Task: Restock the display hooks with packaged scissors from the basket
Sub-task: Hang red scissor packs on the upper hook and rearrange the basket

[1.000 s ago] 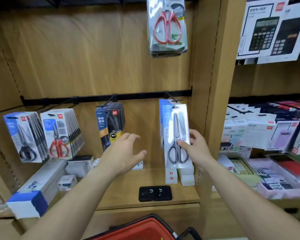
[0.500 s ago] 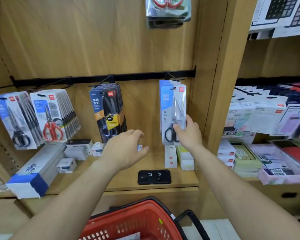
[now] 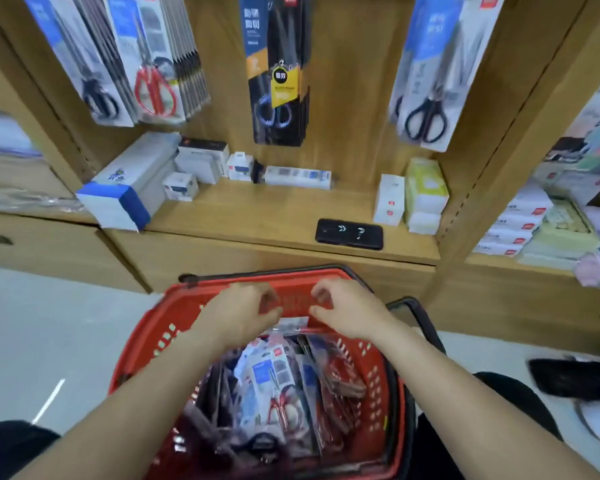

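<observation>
A red basket (image 3: 142, 344) stands on the floor below the shelf, filled with several packaged scissors (image 3: 274, 386). My left hand (image 3: 236, 317) and my right hand (image 3: 347, 313) hover side by side over the basket's far end, fingers loosely curled, just above the top edge of a clear package. Neither hand plainly holds anything. Above, packs hang from the hooks: black-handled scissors in blue-white packs (image 3: 426, 74) at the right, dark packs (image 3: 278, 71) in the middle, red-handled scissors (image 3: 153, 60) and more black-handled ones (image 3: 84, 57) at the left.
A black phone (image 3: 349, 233) lies at the wooden shelf's front edge. A long blue-and-white box (image 3: 125, 192), small white boxes (image 3: 201, 161) and white-green boxes (image 3: 425, 195) stand on the shelf. Stacked stationery (image 3: 534, 223) fills the right bay. A dark shoe (image 3: 568, 379) is on the floor.
Both hands left the hanging packs and dropped down over the basket. My view tilted down, so the basket's contents show and the hooks are out of frame.
</observation>
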A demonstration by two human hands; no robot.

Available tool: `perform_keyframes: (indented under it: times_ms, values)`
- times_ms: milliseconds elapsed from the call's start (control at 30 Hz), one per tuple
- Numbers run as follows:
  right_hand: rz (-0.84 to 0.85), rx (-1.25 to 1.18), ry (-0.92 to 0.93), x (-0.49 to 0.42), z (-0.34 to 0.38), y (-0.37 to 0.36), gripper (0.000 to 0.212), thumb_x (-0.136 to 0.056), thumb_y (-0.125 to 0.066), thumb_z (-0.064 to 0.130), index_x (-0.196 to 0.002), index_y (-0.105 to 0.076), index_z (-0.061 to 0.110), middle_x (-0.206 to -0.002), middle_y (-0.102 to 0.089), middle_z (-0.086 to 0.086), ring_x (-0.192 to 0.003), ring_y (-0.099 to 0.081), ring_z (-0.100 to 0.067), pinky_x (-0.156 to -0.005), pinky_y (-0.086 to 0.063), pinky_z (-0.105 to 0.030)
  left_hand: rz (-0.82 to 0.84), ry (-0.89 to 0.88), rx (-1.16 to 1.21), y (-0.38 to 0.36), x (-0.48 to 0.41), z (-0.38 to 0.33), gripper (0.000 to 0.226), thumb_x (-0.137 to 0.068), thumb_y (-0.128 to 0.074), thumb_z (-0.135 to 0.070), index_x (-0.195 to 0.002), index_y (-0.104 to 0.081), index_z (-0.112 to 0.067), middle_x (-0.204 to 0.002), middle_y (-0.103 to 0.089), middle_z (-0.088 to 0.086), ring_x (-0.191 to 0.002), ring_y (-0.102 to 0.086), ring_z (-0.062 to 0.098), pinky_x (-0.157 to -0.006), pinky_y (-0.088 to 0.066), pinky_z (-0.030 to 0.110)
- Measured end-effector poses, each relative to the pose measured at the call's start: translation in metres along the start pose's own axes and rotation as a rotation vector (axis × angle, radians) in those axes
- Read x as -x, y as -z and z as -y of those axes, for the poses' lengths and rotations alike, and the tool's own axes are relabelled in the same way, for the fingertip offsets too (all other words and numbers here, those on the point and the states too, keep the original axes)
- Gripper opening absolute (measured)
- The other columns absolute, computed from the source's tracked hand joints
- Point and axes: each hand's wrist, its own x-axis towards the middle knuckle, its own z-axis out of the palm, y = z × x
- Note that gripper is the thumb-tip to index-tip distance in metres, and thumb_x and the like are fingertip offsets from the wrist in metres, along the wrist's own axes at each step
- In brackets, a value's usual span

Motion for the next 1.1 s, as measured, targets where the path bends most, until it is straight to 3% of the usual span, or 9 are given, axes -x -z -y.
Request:
perform_keyframes:
  times_ms: [133, 267, 333, 500, 633, 800, 933, 1000, 1100]
  values:
    - [0.179, 0.047, -0.040, -0.006, -0.004, -0.066, 0.042, -0.096, -0.065, 0.043, -0.130, -0.061, 0.019, -0.123, -0.067, -0.004, -0.113, -0.063, -0.026, -0.093, -0.053, -0.041, 0.126, 0.109, 0.081, -0.062, 0.025, 0.055, 0.040, -0.096, -0.064, -0.046, -0.125, -0.066, -0.019, -0.109, -0.070, -0.002, -0.104, -0.067, 0.023, -0.087, -0.052, 0.035]
    - [0.223, 0.132, -0.144, -0.009, -0.029, -0.124, 0.062, -0.097, -0.062, 0.048, -0.148, -0.047, 0.016, -0.144, -0.050, -0.015, -0.132, -0.050, -0.038, -0.111, -0.041, -0.041, 0.228, 0.160, 0.096, -0.110, 0.033, 0.089, 0.065, -0.096, -0.065, -0.048, -0.148, -0.049, -0.014, -0.145, -0.059, 0.007, -0.126, -0.059, 0.027, -0.099, -0.047, 0.036]
    - [0.237, 0.138, -0.226, -0.008, -0.042, -0.140, 0.072, -0.096, -0.064, 0.048, -0.154, -0.038, 0.013, -0.152, -0.039, -0.019, -0.139, -0.040, -0.042, -0.116, -0.034, -0.040, 0.293, 0.175, 0.085, -0.128, 0.032, 0.096, 0.073, -0.097, -0.064, -0.050, -0.154, -0.038, -0.014, -0.151, -0.051, 0.011, -0.129, -0.057, 0.031, -0.100, -0.048, 0.039]
    - [0.248, 0.050, -0.364, -0.019, -0.076, -0.156, 0.074, -0.096, -0.064, 0.048, -0.151, -0.040, 0.004, -0.152, -0.042, -0.021, -0.142, -0.039, -0.037, -0.115, -0.035, -0.037, 0.329, 0.192, 0.100, -0.159, 0.013, 0.109, 0.080, -0.096, -0.064, -0.055, -0.157, -0.030, -0.015, -0.158, -0.041, 0.013, -0.132, -0.054, 0.032, -0.105, -0.047, 0.043]
    - [0.276, -0.048, -0.473, -0.019, -0.092, -0.170, 0.087, -0.095, -0.066, 0.048, -0.155, -0.028, -0.003, -0.152, -0.045, -0.023, -0.141, -0.044, -0.036, -0.110, -0.039, -0.035, 0.286, 0.211, 0.171, -0.179, 0.002, 0.107, 0.077, -0.097, -0.064, -0.050, -0.158, -0.032, -0.015, -0.158, -0.042, 0.010, -0.136, -0.050, 0.032, -0.108, -0.045, 0.043]
    - [0.367, -0.074, -0.468, -0.024, -0.097, -0.184, 0.080, -0.093, -0.066, 0.050, -0.158, -0.033, 0.016, -0.155, -0.046, -0.017, -0.143, -0.043, -0.033, -0.117, -0.038, -0.037, 0.265, 0.206, 0.256, -0.210, -0.004, 0.099, 0.070, -0.100, -0.059, -0.052, -0.157, -0.036, -0.018, -0.158, -0.043, 0.006, -0.135, -0.051, 0.027, -0.108, -0.046, 0.041]
    - [0.404, -0.128, -0.503, -0.022, -0.094, -0.182, 0.089, -0.095, -0.061, 0.057, -0.163, -0.019, 0.020, -0.167, -0.023, -0.016, -0.152, -0.029, -0.033, -0.123, -0.026, -0.040, 0.293, 0.177, 0.337, -0.227, -0.013, 0.076, 0.072, -0.096, -0.060, -0.059, -0.152, -0.042, -0.017, -0.148, -0.053, 0.006, -0.132, -0.053, 0.026, -0.108, -0.047, 0.040]
    - [0.392, -0.224, -0.576, -0.021, -0.091, -0.183, 0.077, -0.100, -0.047, 0.062, -0.163, -0.018, 0.028, -0.169, -0.014, -0.015, -0.154, -0.025, -0.035, -0.123, -0.022, -0.044, 0.305, 0.197, 0.425, -0.234, -0.017, 0.063, 0.071, -0.096, -0.061, -0.059, -0.150, -0.044, -0.016, -0.144, -0.057, 0.003, -0.127, -0.057, 0.024, -0.104, -0.048, 0.038]
    - [0.328, -0.292, -0.659, -0.023, -0.097, -0.187, 0.050, -0.109, -0.037, 0.043, -0.154, -0.031, 0.021, -0.144, -0.049, -0.020, -0.134, -0.050, -0.035, -0.105, -0.037, -0.037, 0.326, 0.250, 0.585, -0.244, -0.020, 0.053, 0.068, -0.096, -0.063, -0.055, -0.149, -0.046, -0.015, -0.138, -0.061, 0.001, -0.120, -0.061, 0.021, -0.099, -0.049, 0.033]
